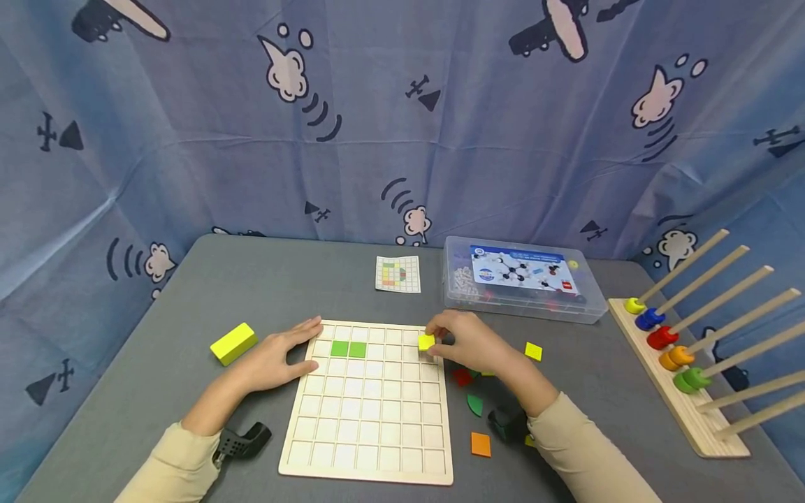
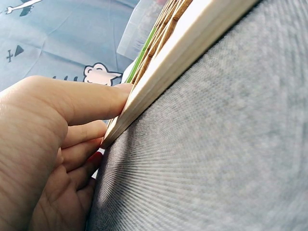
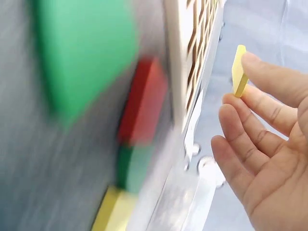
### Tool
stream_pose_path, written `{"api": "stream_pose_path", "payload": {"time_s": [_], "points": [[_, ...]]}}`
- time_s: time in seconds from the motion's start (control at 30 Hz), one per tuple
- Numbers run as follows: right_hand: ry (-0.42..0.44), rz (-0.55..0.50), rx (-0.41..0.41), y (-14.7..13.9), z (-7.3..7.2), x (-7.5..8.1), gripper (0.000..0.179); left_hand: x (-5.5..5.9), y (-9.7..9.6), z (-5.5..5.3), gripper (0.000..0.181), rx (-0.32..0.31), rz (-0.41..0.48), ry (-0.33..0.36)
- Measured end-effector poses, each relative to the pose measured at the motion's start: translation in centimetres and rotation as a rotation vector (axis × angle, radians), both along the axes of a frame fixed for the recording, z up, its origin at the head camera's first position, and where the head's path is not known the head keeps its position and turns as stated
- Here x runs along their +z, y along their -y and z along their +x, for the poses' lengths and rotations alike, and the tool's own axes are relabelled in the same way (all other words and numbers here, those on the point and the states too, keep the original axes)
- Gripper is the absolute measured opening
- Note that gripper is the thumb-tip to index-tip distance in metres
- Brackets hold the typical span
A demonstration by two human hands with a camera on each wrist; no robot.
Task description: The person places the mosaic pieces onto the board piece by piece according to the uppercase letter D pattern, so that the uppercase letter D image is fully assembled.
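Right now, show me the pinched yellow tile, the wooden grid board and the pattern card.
Pinched yellow tile [image 1: 425,342], head view, its visible face.
Wooden grid board [image 1: 370,410], head view, bare middle cell.
Pattern card [image 1: 398,274], head view, printed middle.

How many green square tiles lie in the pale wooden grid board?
2, adjacent in the second row from the far edge of the board: left green tile, right green tile. The right hand may hide another.
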State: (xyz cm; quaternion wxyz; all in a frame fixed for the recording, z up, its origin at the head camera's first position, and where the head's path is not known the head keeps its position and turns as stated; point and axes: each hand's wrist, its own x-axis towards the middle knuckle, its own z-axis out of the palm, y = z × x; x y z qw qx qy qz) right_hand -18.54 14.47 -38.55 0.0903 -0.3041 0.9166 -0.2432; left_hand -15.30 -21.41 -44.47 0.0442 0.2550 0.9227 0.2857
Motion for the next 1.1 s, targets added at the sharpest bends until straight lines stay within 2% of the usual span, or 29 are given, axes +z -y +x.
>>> {"api": "stream_pose_path", "payload": {"time_s": [0.23,0.47,0.6,0.93,1.1], "points": [[-0.063,0.013,0.101,3.8,0.1,0.1,0.022,0.0,0.0,0.0,0.066,0.004,-0.004,0.009],[-0.036,0.056,0.134,6.4,-0.4,-0.3,0.02,0.0,-0.2,-0.1,0.066,0.005,-0.008,0.029],[-0.023,0.101,0.144,7.3,-0.6,-0.5,0.02,0.0,-0.2,-0.2,0.067,0.005,-0.01,0.033],[-0.064,0.227,0.155,8.7,-0.6,-0.6,0.023,0.0,0.0,-0.1,0.066,0.006,-0.009,0.024],[-0.068,0.238,0.163,8.8,-0.4,-0.6,0.023,0.1,-0.1,0.0,0.065,0.005,-0.012,0.012]]}}
